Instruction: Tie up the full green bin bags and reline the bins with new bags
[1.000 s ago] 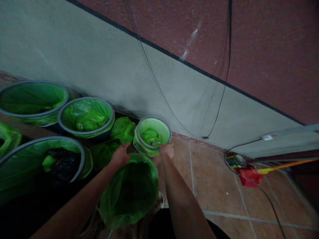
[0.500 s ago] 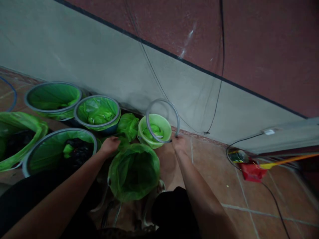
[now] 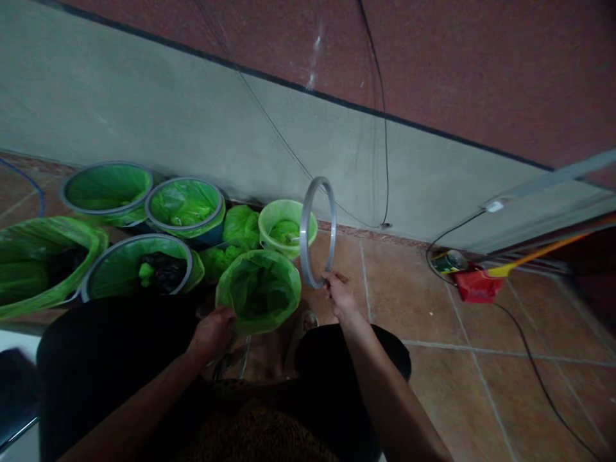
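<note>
In my right hand (image 3: pixel 339 296) is a grey plastic bin ring (image 3: pixel 305 250), pinched at its lower edge and raised nearly upright. My left hand (image 3: pixel 214 332) has its fingers closed on the near left edge of a green bin liner (image 3: pixel 260 317). This liner is folded over the rim of a bin between my knees, and the bin's body is mostly hidden under it. Just beyond stands a small bucket (image 3: pixel 272 215) lined in pale green, with a bunched green bag inside. Crumpled green bags (image 3: pixel 240 226) lie to its left.
Several green-lined bins stand at left, among them a grey-rimmed bin (image 3: pixel 139 239) holding a black bag (image 3: pixel 171 273). A wall (image 3: pixel 192 122) runs behind them. At right are a red dustpan (image 3: pixel 479 284), a yellow-orange handle (image 3: pixel 534 255) and a black cable (image 3: pixel 534 375) on the tiles.
My left hand has come from the far left side of the lined bin to its near left edge. My right hand has turned the ring from facing me to nearly edge-on.
</note>
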Motion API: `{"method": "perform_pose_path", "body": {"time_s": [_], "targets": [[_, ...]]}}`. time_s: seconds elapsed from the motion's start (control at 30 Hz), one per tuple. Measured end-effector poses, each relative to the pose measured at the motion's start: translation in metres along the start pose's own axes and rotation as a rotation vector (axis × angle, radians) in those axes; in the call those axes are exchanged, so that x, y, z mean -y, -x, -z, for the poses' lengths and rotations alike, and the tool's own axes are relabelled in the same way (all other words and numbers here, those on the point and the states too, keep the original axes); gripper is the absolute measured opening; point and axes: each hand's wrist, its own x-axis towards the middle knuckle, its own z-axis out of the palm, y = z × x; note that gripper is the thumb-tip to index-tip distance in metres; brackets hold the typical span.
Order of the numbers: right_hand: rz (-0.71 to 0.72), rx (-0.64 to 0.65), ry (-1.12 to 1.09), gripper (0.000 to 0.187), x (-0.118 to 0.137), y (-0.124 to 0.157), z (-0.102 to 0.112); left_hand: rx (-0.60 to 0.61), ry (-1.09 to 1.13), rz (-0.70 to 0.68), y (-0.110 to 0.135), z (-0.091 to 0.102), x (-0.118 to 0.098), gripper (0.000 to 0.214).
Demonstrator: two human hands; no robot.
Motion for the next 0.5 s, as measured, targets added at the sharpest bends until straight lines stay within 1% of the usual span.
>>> {"method": "perform_pose_path", "body": {"time_s": [0.1,0.2,0.4,0.5], "targets": [[-0.081,-0.008,-0.157,0.018,-0.01,0.005,-0.002,0.052,-0.067,-0.124,0.003,-0.006,-0.001,0.034],[-0.121,0.005,-0.251,0.019,-0.016,0.004,-0.003,0.066,-0.126,-0.174,0.0,-0.009,0.001,0.035],[-0.028,0.078,-0.357,0.02,-0.007,0.004,-0.003,0.036,-0.221,-0.163,-0.006,-0.02,0.004,0.033],[-0.013,0.086,-0.332,0.021,-0.006,0.004,-0.005,0.047,-0.222,-0.181,-0.01,-0.028,0.008,0.035]]}}
